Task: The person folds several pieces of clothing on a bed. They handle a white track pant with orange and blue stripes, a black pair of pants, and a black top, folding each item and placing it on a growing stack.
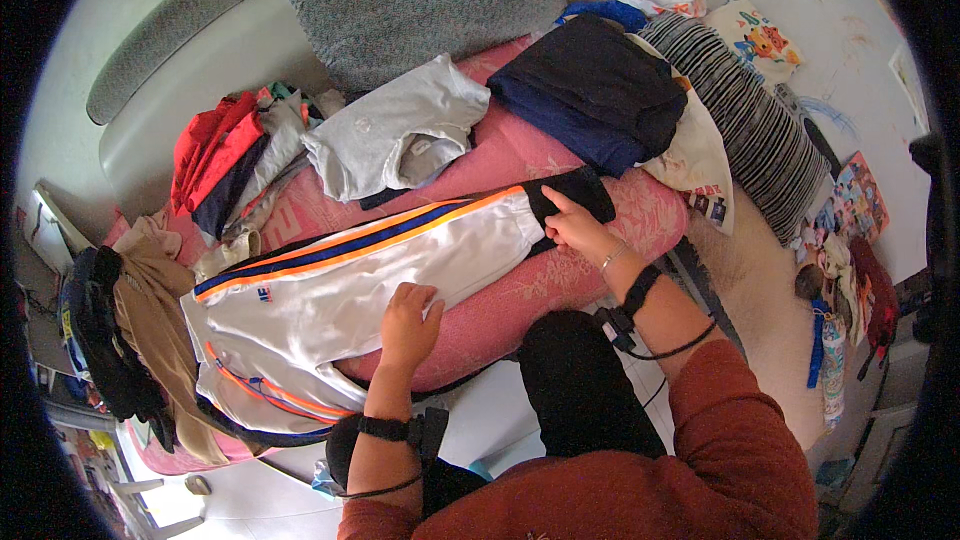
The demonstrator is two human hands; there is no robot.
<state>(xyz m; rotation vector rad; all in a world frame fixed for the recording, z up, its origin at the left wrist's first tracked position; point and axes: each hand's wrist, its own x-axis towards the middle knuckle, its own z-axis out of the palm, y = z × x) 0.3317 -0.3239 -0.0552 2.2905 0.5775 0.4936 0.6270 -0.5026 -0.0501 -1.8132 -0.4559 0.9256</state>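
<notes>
White track trousers with orange and navy side stripes lie across a pink patterned couch seat. One leg is stretched out to the right; the other bends toward the lower left. My left hand rests on the near edge of the stretched leg, fingers loosely bent and thumb apart. At the cuff, my right hand touches the trousers and the black fabric showing beyond it. Its index finger is extended and the others are curled; whether they pinch the cloth is hidden.
Behind the trousers lie a grey shirt, a red garment and folded dark clothes. A striped cushion stands at the right. Brown clothing and a black bag-like item crowd the left end. A grey backrest cushion is behind.
</notes>
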